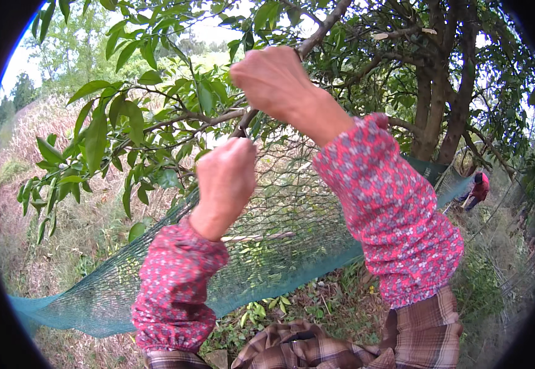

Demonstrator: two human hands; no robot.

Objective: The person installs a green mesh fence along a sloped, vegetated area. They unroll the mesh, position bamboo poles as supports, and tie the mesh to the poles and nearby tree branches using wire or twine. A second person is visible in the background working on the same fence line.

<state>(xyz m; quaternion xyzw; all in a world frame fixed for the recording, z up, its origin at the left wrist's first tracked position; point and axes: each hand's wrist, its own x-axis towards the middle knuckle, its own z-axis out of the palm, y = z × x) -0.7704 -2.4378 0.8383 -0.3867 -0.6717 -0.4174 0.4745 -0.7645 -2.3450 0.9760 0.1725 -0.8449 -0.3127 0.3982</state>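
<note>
Both my arms are raised toward a tree branch (321, 35) that slants down from the upper right. My right hand (275, 81) is closed in a fist across the branch's line and hides part of it. Lower and to the left, my left hand (225, 175) is also closed, its knuckles close below the branch's lower stretch. What lies inside either fist is hidden. A green mesh net (273, 209) hangs slack behind my hands, its upper edge rising toward the branch.
Leafy twigs (98, 132) spread at the left. Several trunks (439, 104) stand at the upper right. A person in red (479, 187) is farther back at the right, near the net's far end. A thin stick (258, 237) shows at the net; dry grass (21, 227) covers the slope.
</note>
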